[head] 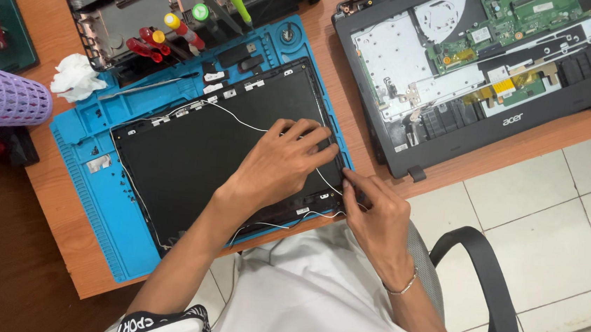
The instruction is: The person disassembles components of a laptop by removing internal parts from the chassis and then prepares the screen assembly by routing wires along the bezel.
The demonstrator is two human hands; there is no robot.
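Hands at the right edge of a black laptop lid shell (198, 148), which lies inside-up on a blue work mat (85, 163) on the wooden desk (58, 239). Left hand (278, 165) rests flat on the shell, fingers spread and pressing near the edge. Right hand (376, 211) has thumb and forefinger pinched together on a thin white wire (243, 118) where it meets the shell's right rim. That wire loops loose across the top and down the left side, so by the look of it the routing is only partly handled; no screen panel sits in the shell. Opened laptop base (486, 68) lies apart at upper right, circuit board bare. Screwdrivers (172, 33) stand behind the mat, crumpled tissue (76, 77) beside them.
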